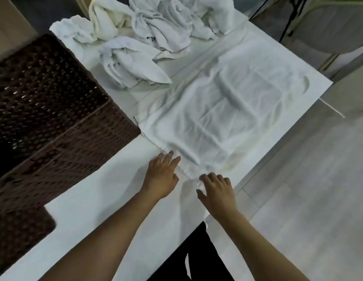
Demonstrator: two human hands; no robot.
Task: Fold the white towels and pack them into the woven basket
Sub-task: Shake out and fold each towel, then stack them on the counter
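Towel (219, 118) spread flat on table (99, 191): soft, light, limp. Left hand (161, 175), right hand (217, 191) at near hem, fingers loosely apart, unclamped. Best pinched at corners.

Soft even light, faint shadows, slight blur, wide-angle edge distortion

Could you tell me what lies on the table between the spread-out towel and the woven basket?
In the head view, nothing: only a bare strip of white table separates the spread towel from the woven basket.

Basket (54, 126) left of towel (217, 118) – pile (148, 31) behind.
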